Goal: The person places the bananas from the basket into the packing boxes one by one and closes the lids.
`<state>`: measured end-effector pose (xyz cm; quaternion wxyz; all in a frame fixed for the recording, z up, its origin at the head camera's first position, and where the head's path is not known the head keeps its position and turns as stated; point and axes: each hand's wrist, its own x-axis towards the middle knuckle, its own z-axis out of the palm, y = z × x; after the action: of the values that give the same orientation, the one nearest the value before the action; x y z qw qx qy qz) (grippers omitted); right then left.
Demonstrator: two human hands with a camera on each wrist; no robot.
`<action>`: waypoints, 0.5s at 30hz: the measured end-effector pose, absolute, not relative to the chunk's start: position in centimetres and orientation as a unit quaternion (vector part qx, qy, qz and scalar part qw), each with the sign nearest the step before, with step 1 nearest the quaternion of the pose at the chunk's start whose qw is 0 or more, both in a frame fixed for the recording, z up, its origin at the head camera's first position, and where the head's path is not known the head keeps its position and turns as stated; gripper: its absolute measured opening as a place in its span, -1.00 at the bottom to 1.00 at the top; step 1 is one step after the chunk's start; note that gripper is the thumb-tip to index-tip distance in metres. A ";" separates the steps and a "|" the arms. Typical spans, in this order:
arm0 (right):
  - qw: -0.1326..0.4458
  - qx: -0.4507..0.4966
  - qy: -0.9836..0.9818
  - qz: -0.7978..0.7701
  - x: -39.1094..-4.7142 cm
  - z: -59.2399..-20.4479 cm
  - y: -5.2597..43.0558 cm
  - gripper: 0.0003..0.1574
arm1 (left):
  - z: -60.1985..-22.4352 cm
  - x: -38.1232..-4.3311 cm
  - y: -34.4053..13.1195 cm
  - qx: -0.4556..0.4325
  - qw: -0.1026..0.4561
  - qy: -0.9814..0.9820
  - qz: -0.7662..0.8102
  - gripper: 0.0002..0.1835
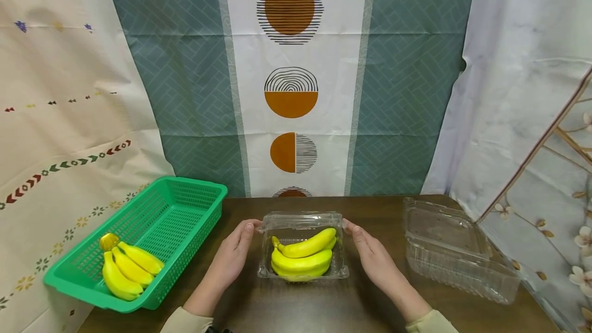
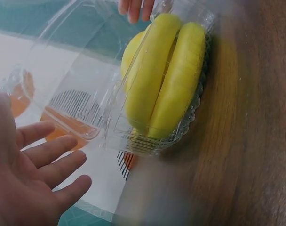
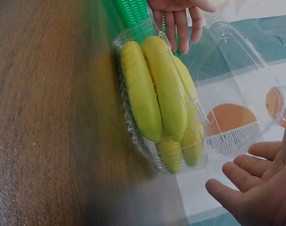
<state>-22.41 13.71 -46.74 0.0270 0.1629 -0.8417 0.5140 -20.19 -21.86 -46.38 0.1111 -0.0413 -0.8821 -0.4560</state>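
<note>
A clear plastic clamshell container sits on the table in the middle of the head view, its lid raised at the back. Inside lies a bunch of yellow bananas, also seen through the container's wall in the left wrist view. My left hand is at the container's left side, fingers extended and holding nothing. On the opposite side my right hand has its fingers spread, likewise with nothing in it. Both hands' fingertips are close to the lid's sides; whether they touch it I cannot tell.
At the left stands a green plastic basket with another bunch of bananas in its near end. More clear containers, seemingly stacked, stand at the right. A patterned cloth hangs behind the brown table.
</note>
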 end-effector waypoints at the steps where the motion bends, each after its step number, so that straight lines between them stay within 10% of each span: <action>1: 0.026 0.164 -0.840 0.516 -22.4 -46.7 13.7 -0.28 | -46.4 -20.2 -21.9 -0.043 0.107 -0.881 -0.458 -0.48; 15: -0.007 0.182 -0.829 0.529 -22.4 -47.0 13.7 -0.27 | -46.6 -20.2 -21.8 -0.044 0.059 -0.888 -0.454 -0.43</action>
<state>-22.43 13.67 -46.99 -0.0072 0.1821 -0.8291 0.5286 -20.24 -21.79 -46.61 0.0588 -0.0444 -0.8877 -0.4545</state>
